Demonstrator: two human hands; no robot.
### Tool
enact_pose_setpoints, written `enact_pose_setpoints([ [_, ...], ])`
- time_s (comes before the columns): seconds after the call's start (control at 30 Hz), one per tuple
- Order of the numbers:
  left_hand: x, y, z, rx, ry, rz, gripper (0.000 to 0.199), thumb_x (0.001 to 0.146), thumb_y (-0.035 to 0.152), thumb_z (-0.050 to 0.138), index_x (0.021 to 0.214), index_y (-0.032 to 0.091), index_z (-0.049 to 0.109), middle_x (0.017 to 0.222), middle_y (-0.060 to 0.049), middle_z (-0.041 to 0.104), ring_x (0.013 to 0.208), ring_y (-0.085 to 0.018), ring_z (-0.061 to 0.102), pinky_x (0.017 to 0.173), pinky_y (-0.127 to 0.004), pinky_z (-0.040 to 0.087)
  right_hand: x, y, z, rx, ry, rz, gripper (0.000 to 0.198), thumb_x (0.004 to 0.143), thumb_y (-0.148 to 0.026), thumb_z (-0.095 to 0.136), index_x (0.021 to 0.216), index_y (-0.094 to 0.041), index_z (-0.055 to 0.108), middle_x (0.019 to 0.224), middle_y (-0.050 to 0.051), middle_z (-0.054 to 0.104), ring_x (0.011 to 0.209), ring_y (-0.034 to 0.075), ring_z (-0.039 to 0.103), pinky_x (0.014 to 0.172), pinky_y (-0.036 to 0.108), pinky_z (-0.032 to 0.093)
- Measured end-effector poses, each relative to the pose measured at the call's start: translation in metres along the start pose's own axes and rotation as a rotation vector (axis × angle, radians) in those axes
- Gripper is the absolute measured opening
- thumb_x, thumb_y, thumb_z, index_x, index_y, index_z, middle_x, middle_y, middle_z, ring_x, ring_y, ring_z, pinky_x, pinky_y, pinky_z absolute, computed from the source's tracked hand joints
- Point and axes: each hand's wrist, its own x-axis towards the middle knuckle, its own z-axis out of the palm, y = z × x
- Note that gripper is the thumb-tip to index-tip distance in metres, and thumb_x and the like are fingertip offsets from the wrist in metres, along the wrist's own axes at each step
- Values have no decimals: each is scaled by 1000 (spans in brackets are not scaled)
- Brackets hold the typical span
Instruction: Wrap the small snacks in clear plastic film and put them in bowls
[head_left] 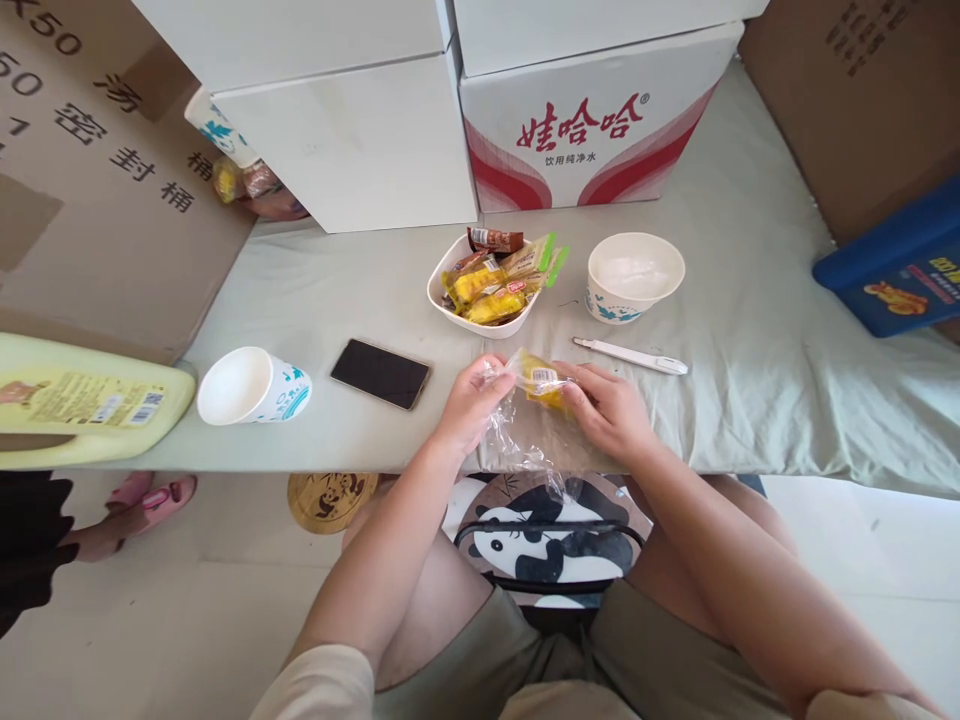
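My left hand [471, 402] is closed, pinching the gathered edge of a clear plastic bag [517, 430] near the table's front edge. My right hand [611, 410] is closed on a yellow snack packet [544, 375] with a barcode label. The packet lies between the two hands; I cannot tell whether it is inside the bag or against it. Just beyond, a white bowl [450, 312] holds several wrapped snacks in yellow, brown and green-edged packets. Right of it stands a white paper bowl [622, 306] with clear plastic inside. A white pen-like cutter [634, 356] lies by my right hand.
A black phone [381, 373] and a tipped paper cup [281, 390] lie to the left, beside a yellow jug [105, 400]. White cartons [352, 150] line the back. A blue container [900, 265] is at right. Another person's foot [154, 500] shows at lower left.
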Motion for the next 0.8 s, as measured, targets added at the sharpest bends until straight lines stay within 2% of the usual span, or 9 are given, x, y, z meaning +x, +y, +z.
enact_pose_setpoints([
  [0.07,-1,0,3,-9,-67,-25,45,58,39,91,64,15,53,106,-3,68,84,-13,62,74,-25,48,0,0,1,50,-35,-46,42,102,-42,38,117,-22,72,110,10,73,100,24,70,87,37,54],
  [0.13,-2,-1,5,-33,-118,-74,48,58,40,91,63,15,51,114,-5,68,90,-16,65,76,-28,52,1,2,1,71,-15,-36,40,102,-43,39,113,-22,72,110,10,73,96,23,70,85,37,55],
  [0.2,-1,-2,6,-45,-75,-85,50,59,45,90,63,15,50,98,-4,70,79,-15,65,70,-28,54,1,3,0,64,83,45,37,101,-43,41,114,-22,68,110,10,72,80,21,69,75,37,56],
  [0.27,2,-3,6,-49,50,-52,53,57,49,90,64,16,49,78,1,64,67,-12,60,61,-27,54,1,2,-2,34,220,84,34,99,-42,44,117,-22,64,110,11,70,72,20,65,70,38,56],
  [0.33,5,-4,5,-41,163,-27,53,56,52,90,67,17,51,70,4,60,63,-11,59,57,-25,53,-1,0,-3,-20,285,-16,29,96,-40,48,115,-23,63,107,12,69,81,23,66,77,41,55],
  [0.47,4,-5,5,-11,209,-39,53,57,54,88,72,18,54,68,3,61,60,-12,60,54,-24,52,-5,-7,1,-199,115,-236,33,91,-42,59,118,-24,64,113,13,69,103,30,63,88,46,49],
  [0.6,1,0,8,-44,165,-119,48,58,51,86,77,18,56,59,4,58,49,-12,56,43,-22,44,-5,-5,7,-276,26,-190,42,88,-38,63,126,-21,61,120,14,68,111,34,60,90,48,47],
  [0.7,3,4,7,-75,210,-120,42,63,47,82,73,19,53,53,6,54,40,-8,47,37,-19,32,-3,3,8,-91,78,-129,30,86,-37,64,111,-22,63,106,11,70,100,30,64,87,45,49],
  [0.8,6,5,4,-59,276,-58,39,68,42,78,65,19,47,48,8,46,37,-4,37,38,-19,25,-1,17,4,237,342,-35,25,89,-41,60,106,-23,60,100,7,68,93,25,65,86,42,52],
])
